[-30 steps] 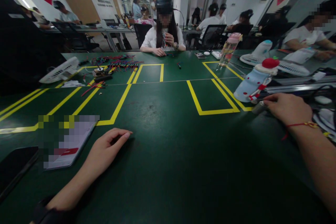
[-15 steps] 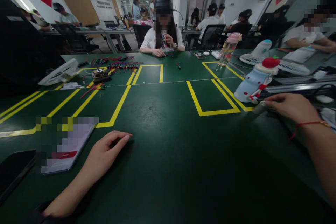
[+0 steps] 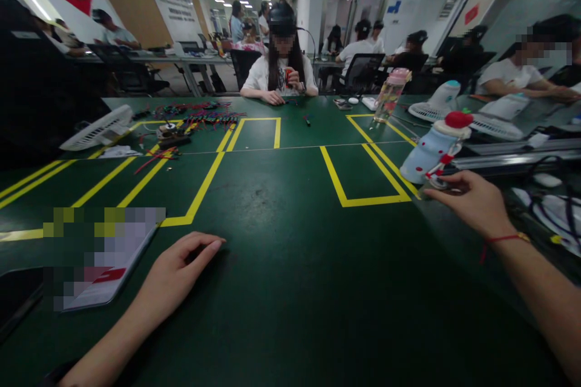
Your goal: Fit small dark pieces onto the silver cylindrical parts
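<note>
My left hand rests on the green table with fingers curled and thumb and forefinger together; nothing shows in it. To its left lie a pale phone-like slab, partly blurred out, and a dark phone. My right hand, a red string at its wrist, is closed in a pinch on a small grey cylinder, mostly hidden by the fingers. Just beyond it stands a light-blue bottle with a red knob on top, tilted in view; I cannot tell whether the hand touches its strap.
Yellow tape marks areas on the table. Bundled wires and a white fan lie at the far left. A clear bottle, more fans and cables are at right. Opposite sits a person.
My right hand has moved left and slightly down with the small grey cylinder, to just in front of the blue bottle. My left hand stays on the table. The view has shifted a little.
</note>
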Available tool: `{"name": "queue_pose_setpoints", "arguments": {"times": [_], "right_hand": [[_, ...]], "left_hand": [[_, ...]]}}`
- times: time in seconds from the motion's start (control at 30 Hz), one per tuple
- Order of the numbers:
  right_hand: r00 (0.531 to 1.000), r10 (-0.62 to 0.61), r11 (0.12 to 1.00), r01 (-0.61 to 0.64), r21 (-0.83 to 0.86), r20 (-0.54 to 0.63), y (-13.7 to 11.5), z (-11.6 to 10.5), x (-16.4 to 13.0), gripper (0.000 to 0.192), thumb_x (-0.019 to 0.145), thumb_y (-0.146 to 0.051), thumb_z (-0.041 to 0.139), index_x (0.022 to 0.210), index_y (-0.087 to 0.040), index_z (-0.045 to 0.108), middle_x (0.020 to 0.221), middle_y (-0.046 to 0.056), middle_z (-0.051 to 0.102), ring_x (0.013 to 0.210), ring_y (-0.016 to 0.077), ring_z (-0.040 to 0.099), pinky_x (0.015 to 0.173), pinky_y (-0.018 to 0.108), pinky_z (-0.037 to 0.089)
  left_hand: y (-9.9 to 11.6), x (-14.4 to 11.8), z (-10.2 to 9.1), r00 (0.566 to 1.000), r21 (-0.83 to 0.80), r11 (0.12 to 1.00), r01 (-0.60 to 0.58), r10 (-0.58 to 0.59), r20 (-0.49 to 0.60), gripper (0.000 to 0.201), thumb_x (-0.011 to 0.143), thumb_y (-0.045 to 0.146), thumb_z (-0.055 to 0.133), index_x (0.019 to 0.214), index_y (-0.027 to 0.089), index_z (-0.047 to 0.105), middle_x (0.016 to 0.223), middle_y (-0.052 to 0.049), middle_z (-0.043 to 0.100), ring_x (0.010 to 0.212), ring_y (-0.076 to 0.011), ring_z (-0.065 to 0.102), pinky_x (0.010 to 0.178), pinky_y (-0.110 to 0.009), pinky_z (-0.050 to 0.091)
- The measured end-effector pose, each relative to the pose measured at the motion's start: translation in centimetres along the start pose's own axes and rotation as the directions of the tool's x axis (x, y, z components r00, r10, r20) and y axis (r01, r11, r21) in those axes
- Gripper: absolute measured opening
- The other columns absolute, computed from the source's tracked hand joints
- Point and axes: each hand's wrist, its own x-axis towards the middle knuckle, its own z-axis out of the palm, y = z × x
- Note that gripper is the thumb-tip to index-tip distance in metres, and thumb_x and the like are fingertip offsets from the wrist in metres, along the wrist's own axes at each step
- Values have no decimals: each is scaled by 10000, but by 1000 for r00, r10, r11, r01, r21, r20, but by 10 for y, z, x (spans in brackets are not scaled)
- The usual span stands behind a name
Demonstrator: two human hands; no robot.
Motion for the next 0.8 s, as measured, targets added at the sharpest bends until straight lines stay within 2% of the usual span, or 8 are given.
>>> {"name": "queue_pose_setpoints", "arguments": {"times": [0.13,0.17,0.23,0.33,0.43,0.53,0.67,0.8], "right_hand": [[953,-267,941,226,251,146,-71,43,-56,449,683,-469,733,1020,-199,609,1106,74,645,964,166,642,841,315,541],[914,-355,904,281,323,196,-89,54,-74,404,687,-437,741,1001,-216,617,1106,53,645,970,154,641,841,303,547],[776,-569,758,367,539,272,-120,73,-107,301,738,-332,721,989,-215,603,1098,46,643,981,134,636,848,291,546],[640,-703,636,368,679,311,-142,87,-136,251,774,-238,690,1002,-215,587,1095,31,639,994,102,624,852,253,534],[646,-659,687,307,659,386,-142,89,-142,373,768,-260,703,1117,-236,572,1138,25,628,1035,105,612,903,268,520],[684,-548,769,186,611,482,-136,89,-141,566,712,-335,757,1219,-245,523,1149,24,629,1027,117,619,926,289,518],[692,-502,811,167,561,519,-134,91,-143,427,739,-335,729,1128,-248,577,1064,3,650,946,109,627,855,278,527],[698,-528,799,216,560,484,-136,92,-144,398,756,-323,707,1126,-242,585,1070,9,644,942,110,612,839,275,512]], "left_hand": [[0,-1,1,1000,-1,1000,20,-20,7,352,873,579,521,1018,293,668,1098,-10,677,1025,-254,615,867,-368,451],[-2,-1,0,1000,-2,1000,23,-23,4,353,874,580,520,1020,294,666,1103,-8,673,1028,-252,613,870,-367,448],[-5,0,0,1000,-9,1000,21,-21,-2,349,875,579,521,1025,297,663,1111,-4,666,1040,-249,606,889,-368,440],[-9,2,0,1000,-16,1000,13,-13,-7,333,883,565,522,1028,298,660,1116,-4,657,1052,-245,596,912,-376,430],[1,0,5,999,-12,1000,-23,23,-32,312,892,535,531,1029,286,659,1112,-21,641,1045,-248,588,910,-392,432],[35,-8,19,985,-34,984,-172,173,8,261,915,464,533,1068,288,649,1104,-30,612,1025,-231,581,889,-383,449],[97,-20,46,899,-143,908,-394,413,144,212,927,318,553,1114,318,653,1086,-16,593,1021,-186,574,889,-335,461],[131,-20,62,869,-188,876,-444,472,151,140,884,241,621,976,280,719,996,-19,604,941,-178,586,809,-312,473]]}}
